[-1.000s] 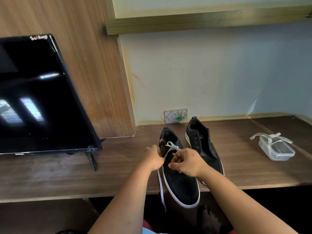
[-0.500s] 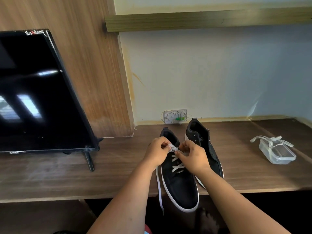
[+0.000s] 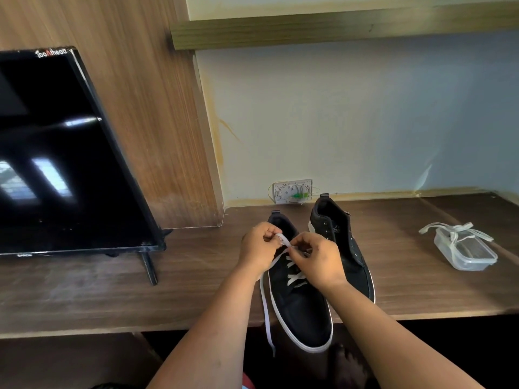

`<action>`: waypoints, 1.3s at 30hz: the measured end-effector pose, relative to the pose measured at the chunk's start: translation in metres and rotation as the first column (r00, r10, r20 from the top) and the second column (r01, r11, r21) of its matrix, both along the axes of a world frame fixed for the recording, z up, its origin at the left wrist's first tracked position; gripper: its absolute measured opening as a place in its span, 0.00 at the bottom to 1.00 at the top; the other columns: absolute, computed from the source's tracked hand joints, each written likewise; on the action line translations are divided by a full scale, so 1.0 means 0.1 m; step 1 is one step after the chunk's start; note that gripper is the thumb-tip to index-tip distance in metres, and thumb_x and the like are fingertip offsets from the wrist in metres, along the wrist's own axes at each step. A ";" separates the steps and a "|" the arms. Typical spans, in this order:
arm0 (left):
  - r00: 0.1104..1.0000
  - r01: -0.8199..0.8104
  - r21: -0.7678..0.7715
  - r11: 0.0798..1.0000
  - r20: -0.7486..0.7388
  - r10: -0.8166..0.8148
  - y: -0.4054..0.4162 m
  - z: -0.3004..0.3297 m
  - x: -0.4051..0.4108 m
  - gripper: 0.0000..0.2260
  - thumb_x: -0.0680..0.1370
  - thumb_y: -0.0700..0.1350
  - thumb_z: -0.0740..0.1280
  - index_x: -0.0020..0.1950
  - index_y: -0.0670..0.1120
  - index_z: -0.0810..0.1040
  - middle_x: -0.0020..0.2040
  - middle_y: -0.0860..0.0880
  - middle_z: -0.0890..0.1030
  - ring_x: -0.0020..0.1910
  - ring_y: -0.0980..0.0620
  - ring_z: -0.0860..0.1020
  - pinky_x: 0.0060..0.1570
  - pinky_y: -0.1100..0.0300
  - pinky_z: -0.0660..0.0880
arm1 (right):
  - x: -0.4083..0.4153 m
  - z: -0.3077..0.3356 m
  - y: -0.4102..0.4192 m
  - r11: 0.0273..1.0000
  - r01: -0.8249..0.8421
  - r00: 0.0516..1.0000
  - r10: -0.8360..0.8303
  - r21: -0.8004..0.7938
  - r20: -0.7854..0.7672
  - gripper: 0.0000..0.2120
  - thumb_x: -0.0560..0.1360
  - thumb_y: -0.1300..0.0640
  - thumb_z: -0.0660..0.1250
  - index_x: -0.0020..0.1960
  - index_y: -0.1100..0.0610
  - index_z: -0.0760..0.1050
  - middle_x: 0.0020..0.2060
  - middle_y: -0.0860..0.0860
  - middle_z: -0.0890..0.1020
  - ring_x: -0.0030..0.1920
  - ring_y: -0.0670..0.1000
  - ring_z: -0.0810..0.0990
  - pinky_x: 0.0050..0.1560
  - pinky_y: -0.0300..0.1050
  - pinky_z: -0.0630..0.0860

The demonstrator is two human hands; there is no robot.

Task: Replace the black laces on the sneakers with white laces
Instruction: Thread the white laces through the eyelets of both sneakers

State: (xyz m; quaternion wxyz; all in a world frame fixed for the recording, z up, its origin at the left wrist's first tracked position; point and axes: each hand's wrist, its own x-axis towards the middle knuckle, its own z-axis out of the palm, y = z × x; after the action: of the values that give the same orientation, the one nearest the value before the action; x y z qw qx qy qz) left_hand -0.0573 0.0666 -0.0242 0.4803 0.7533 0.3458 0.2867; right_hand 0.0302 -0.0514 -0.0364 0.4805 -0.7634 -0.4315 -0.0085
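Note:
Two black sneakers with white soles stand side by side on the wooden desk. The left sneaker (image 3: 300, 310) carries a white lace (image 3: 295, 277) crossed through its eyelets, and its toe juts over the desk's front edge. My left hand (image 3: 259, 247) and my right hand (image 3: 318, 261) meet above its tongue, each pinching part of the white lace. One loose end (image 3: 266, 313) hangs down past the desk edge. The right sneaker (image 3: 341, 237) shows bare eyelets with no lace in view.
A clear plastic container (image 3: 467, 252) with another white lace (image 3: 455, 230) draped over it sits at the right. A dark TV (image 3: 64, 158) on thin legs stands at the left. A wall socket (image 3: 293, 190) is behind the shoes. The desk (image 3: 84, 290) edge runs close in front.
Both hands rose from the middle of the left sneaker toward its tongue and drew together on the lace, whose crossings now show below them. The view shifted slightly.

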 end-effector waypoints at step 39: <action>0.925 0.062 -0.896 0.440 0.217 0.312 -0.19 0.42 -0.27 0.09 0.80 0.38 0.57 0.42 0.39 0.71 0.36 0.42 0.74 0.33 0.52 0.73 0.23 0.68 0.73 | 0.21 0.62 -0.54 0.662 -0.638 0.649 0.186 -0.393 -0.738 0.11 0.79 0.56 0.65 0.41 0.58 0.79 0.29 0.45 0.77 0.29 0.43 0.69 0.29 0.35 0.63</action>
State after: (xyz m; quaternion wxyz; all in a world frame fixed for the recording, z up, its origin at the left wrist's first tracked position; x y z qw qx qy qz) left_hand -0.0847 0.0476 0.0176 0.8332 0.2960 0.4080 0.2273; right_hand 0.0510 -0.1054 0.0258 0.3029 -0.7023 -0.3897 0.5130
